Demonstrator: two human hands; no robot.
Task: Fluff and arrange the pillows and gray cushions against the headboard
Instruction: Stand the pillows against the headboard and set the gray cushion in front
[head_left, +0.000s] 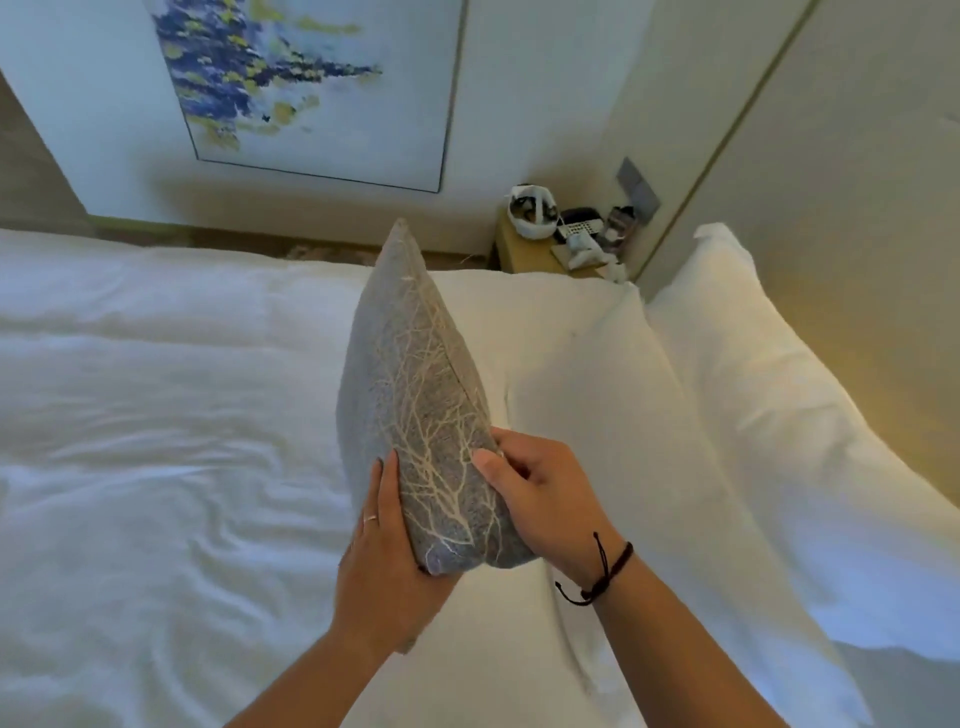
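Ahead of me a rumpled white duvet (171, 395) spreads over the bed. On the far wall hangs a framed painting (306, 83) in blue and yellow splashes. A small wooden nightstand (524, 254) sits in the corner, crowded with a white bag (530, 212), a remote (579, 228) and other clutter. A gray wall plate (638, 186) is mounted just above it.

Ring (371, 518) on left; dark cord bracelet (605, 574) right.
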